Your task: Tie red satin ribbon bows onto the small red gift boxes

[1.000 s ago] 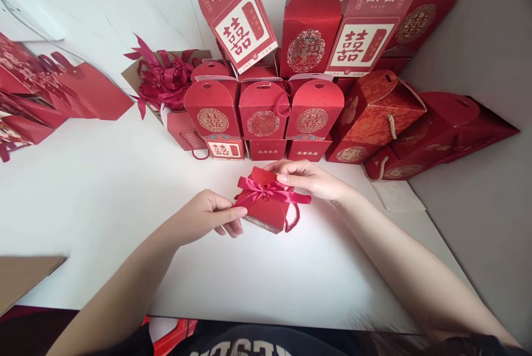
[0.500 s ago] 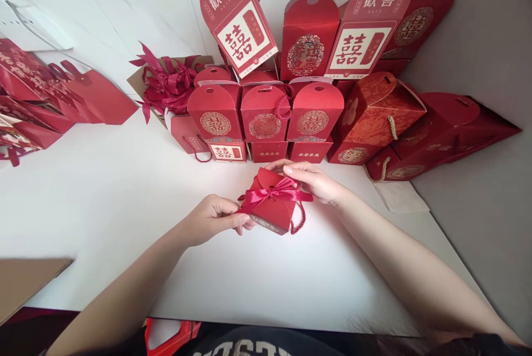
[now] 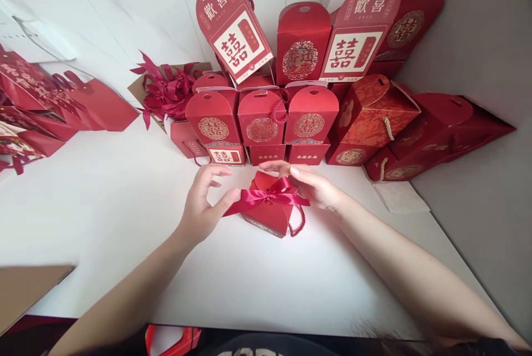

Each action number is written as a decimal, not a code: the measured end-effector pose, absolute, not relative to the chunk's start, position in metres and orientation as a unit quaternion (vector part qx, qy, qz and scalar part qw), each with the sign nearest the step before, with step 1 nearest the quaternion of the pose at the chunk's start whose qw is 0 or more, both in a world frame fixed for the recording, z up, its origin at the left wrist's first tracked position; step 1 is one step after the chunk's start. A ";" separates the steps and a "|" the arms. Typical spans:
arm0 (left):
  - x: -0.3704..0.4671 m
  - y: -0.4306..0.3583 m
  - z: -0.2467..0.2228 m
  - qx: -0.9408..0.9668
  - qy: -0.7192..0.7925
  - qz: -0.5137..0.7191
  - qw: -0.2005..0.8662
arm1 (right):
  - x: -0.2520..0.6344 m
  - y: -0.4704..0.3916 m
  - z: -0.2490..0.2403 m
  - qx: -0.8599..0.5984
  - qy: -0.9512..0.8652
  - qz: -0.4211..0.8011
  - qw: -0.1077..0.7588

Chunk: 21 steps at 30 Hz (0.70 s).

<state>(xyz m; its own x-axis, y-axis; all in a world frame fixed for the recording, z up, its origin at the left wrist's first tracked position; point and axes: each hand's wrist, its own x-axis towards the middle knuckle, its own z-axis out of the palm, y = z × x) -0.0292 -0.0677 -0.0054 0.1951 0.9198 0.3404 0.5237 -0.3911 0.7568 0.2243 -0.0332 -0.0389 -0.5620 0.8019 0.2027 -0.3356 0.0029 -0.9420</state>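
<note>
A small red gift box (image 3: pixel 266 220) sits on the white table in front of me. Across its top runs a shiny dark-pink ribbon (image 3: pixel 269 195) tied in a bow, and a twisted red cord (image 3: pixel 297 222) loops out at its right side. To the left of the box is my left hand (image 3: pixel 206 201), fingers spread and thumb close to the ribbon's left tail, holding nothing. My right hand (image 3: pixel 310 181) reaches over the box's back right corner with fingers stretched out beside the bow's right loop. Whether it touches the ribbon I cannot tell.
Several red gift boxes (image 3: pixel 261 123) stand stacked along the tiled wall. A cardboard box of loose ribbons (image 3: pixel 172 90) is at their left, with red paper bags (image 3: pixel 97 103) farther left. Brown cardboard (image 3: pixel 31 289) lies at the near left; a grey panel (image 3: pixel 477 195) bounds the right.
My left hand has let go of the gift box's left side, moved up and left, and opened. The right hand's fingers have lifted and stretched out slightly; the box stays on the table.
</note>
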 end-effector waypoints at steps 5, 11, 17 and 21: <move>-0.001 -0.060 0.007 0.800 0.446 0.304 0.260 | 0.225 -0.035 -0.037 -0.218 -0.562 0.689 0.403; 0.010 -0.048 0.006 0.810 0.448 0.254 0.282 | 0.223 -0.034 -0.039 -0.231 -0.542 0.686 0.426; -0.003 -0.037 0.023 0.848 0.401 0.173 0.302 | 0.222 -0.029 -0.039 -0.275 -0.569 0.660 0.405; -0.017 -0.026 0.038 0.862 0.380 0.144 0.303 | 0.230 -0.025 -0.029 -0.322 -0.616 0.605 0.387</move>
